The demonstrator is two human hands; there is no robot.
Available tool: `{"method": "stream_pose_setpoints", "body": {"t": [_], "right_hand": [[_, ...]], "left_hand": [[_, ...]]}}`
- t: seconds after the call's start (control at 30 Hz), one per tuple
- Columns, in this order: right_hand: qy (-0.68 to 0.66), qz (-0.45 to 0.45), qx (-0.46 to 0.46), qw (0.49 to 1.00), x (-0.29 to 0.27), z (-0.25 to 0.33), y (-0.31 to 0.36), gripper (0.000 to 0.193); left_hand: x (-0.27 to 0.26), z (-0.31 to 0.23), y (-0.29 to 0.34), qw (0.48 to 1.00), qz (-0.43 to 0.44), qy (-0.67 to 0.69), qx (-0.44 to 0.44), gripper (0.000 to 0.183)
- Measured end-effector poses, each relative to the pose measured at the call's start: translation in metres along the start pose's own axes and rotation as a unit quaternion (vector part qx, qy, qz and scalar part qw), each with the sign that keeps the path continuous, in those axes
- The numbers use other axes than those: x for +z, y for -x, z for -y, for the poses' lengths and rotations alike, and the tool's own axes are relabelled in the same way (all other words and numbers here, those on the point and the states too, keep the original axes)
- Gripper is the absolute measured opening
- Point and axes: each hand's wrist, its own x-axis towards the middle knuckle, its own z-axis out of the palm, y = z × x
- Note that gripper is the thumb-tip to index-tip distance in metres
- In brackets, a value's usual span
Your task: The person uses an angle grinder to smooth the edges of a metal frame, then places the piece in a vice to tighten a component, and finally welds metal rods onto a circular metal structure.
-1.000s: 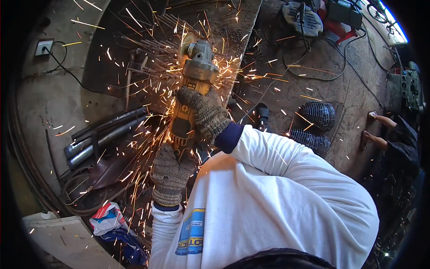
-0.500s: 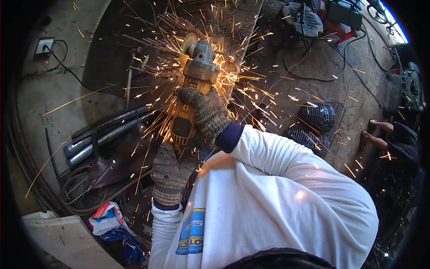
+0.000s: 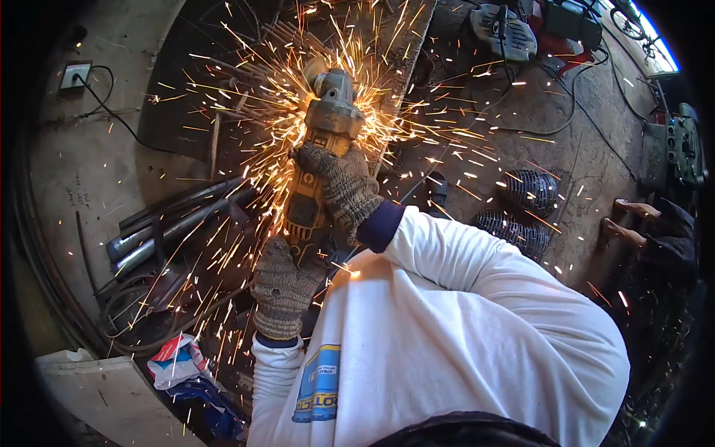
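Observation:
A yellow and grey angle grinder (image 3: 307,195) points away from me, its disc (image 3: 316,71) at the far end throwing sparks. My right hand (image 3: 344,184), in a brown knit glove, is closed around the body of the tool just behind the grey gear head. Nearer to me, my left hand (image 3: 283,287), gloved alike, is closed at the rear end of the grinder. Beyond and beside the disc lie thin rusty metal rods (image 3: 279,37) on a dark work surface (image 3: 406,30). Glare and the tool's head hide the spot where the disc meets the metal.
Metal pipes (image 3: 179,223) and coiled cable (image 3: 126,320) lie at the left, near a wall socket (image 3: 74,77). On the right floor stand coils of dark metal (image 3: 530,191). Another person's bare feet (image 3: 625,223) show at the far right. Power cords cross the floor.
Both hands and the grinder stay almost in place. The sparks now form a denser spray around the disc and down along the tool's left side.

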Motion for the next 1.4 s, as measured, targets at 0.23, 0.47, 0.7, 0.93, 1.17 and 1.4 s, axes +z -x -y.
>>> {"method": "stream_pose_setpoints", "body": {"t": [0.23,0.47,0.7,0.93,1.17,1.4], "right_hand": [[0.026,0.035,-0.016,0.999,-0.007,0.009,0.006,0.036],[-0.060,0.104,-0.087,0.989,0.007,0.024,0.024,0.035],[-0.083,0.155,-0.084,0.981,-0.047,0.032,0.012,0.039],[-0.095,0.121,-0.131,0.979,-0.059,0.066,0.045,0.038],[-0.131,0.187,-0.127,0.965,-0.100,0.110,0.061,0.047],[-0.153,0.253,-0.146,0.944,-0.140,0.194,0.037,0.053]], "left_hand": [[-0.008,-0.007,-0.003,0.994,-0.042,0.057,0.080,0.066],[-0.027,-0.025,0.007,0.987,-0.112,0.113,0.031,0.075],[-0.012,-0.025,0.011,0.994,-0.040,0.053,0.092,0.077],[-0.018,-0.041,-0.003,0.957,-0.011,0.220,0.186,0.077],[-0.029,-0.076,-0.037,0.897,0.209,0.323,0.218,0.071],[-0.006,-0.164,-0.075,0.851,0.232,0.347,0.319,0.049]]}}
